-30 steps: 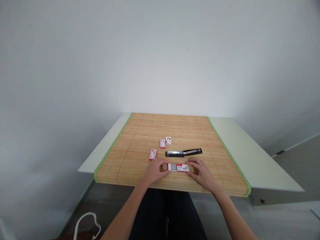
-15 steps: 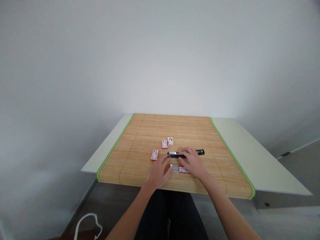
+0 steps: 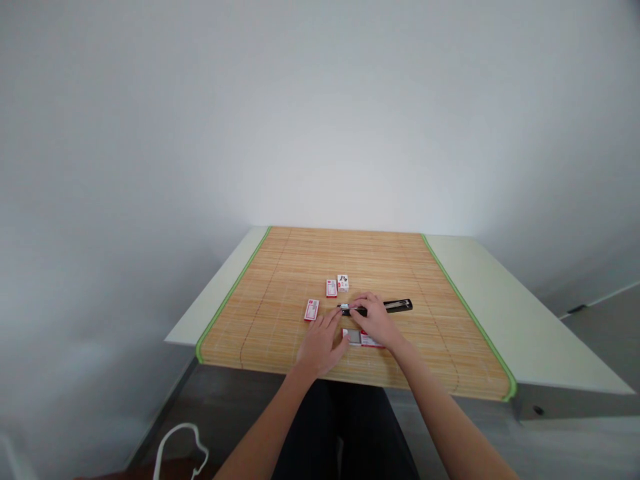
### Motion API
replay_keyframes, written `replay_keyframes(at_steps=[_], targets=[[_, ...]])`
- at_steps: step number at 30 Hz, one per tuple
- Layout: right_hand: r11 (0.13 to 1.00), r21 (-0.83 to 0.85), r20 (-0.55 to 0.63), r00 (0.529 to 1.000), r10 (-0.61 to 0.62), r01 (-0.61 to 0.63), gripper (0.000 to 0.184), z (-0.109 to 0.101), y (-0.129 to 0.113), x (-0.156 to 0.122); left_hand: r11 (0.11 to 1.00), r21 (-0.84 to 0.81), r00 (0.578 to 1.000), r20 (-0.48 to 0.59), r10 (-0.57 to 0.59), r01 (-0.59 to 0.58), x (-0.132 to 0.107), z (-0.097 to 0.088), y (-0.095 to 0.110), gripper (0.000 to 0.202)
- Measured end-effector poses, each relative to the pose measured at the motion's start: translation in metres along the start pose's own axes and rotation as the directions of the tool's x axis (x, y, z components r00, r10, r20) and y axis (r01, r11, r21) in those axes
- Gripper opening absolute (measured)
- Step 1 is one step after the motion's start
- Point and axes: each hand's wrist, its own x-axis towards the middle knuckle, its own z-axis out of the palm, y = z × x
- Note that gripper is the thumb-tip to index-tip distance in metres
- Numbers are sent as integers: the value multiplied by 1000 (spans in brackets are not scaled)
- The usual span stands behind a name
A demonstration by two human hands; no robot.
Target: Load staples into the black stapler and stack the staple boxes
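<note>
A black stapler lies opened out flat across the mat, a shiny metal strip showing near its left end. My right hand is closed over the middle of it, fingers and thumb on its two sides. With fingers stretched forward and thumb apart, my left hand touches the stapler's left end with its fingertips. Closer to me lies a red and white staple box, its tray slid out with grey contents, partly behind my right wrist. Another red and white box lies just beyond my left hand.
Farther back, a small red and white box stands beside a white box with a dark picture. The bamboo mat with green edges covers the middle of the white table, which meets the wall behind.
My right hand has slid left along the stapler, toward its left end, baring more of the right part. My left hand stays at the left end. The view has shifted slightly.
</note>
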Motion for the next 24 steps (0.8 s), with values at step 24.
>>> replay_keyframes(at_steps=[24], targets=[[981,175,-118,987,105,-83,13,10,-12,12,994,-111,1000,-17,-15,13,1,-4,2,63]])
